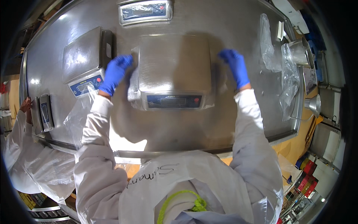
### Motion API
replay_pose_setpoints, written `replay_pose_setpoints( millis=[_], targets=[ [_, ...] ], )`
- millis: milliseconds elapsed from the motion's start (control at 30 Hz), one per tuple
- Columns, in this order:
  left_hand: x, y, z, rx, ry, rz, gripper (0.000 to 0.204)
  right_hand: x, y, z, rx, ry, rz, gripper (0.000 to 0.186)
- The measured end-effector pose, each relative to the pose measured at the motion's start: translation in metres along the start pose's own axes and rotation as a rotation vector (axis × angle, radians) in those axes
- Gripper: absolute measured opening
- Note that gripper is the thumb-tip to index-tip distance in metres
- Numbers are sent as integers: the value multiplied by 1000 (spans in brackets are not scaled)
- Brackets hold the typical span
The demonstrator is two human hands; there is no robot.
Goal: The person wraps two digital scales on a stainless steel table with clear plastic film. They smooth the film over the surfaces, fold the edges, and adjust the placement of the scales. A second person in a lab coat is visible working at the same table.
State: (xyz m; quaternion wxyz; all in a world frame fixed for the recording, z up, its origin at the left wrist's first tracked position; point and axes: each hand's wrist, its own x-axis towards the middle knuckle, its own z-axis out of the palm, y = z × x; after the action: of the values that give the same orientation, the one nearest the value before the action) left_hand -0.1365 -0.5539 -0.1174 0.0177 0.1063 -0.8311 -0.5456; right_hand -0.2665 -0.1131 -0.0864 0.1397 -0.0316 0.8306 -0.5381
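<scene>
In the middle of the steel table stands a bench scale with a flat metal platform, its blue display panel facing me. Thin clear plastic shows around its lower sides. My left hand, in a blue glove, is just left of the platform, its fingers closed together and pointing toward the scale. Off the platform's right side is my right hand, also blue-gloved, with fingers bent inward in a pinch. Whether either hand grips an edge of the film is too small to make out.
A second scale sits left, another scale at the far edge. Clear plastic bags and a metal cup lie right. At far left, a co-worker's hand touches a small scale. The steel table has a raised rim.
</scene>
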Motion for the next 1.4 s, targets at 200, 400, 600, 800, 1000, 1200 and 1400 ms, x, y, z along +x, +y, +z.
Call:
replay_pose_setpoints(
  millis=[200,400,600,800,1000,1200,1400],
  targets=[
    [54,59,37,-754,17,-105,66,77,24,39,568,-64,-46,75],
    [15,68,73,-1035,-46,-407,76,8,-15,79,759,-205,117,86],
    [-44,63,64,-678,-118,-348,77,-50,-23,64,669,-377,163,78],
    [-135,77,46,-289,226,-95,68,-143,6,33,342,28,51,56],
    [-186,55,112,-331,360,-10,51,-197,2,96,326,127,-38,52],
    [-152,51,115,-432,362,-146,47,-155,6,109,511,206,84,50],
    [-129,41,94,-631,403,-247,67,-142,11,90,590,338,162,53]
  ],
)
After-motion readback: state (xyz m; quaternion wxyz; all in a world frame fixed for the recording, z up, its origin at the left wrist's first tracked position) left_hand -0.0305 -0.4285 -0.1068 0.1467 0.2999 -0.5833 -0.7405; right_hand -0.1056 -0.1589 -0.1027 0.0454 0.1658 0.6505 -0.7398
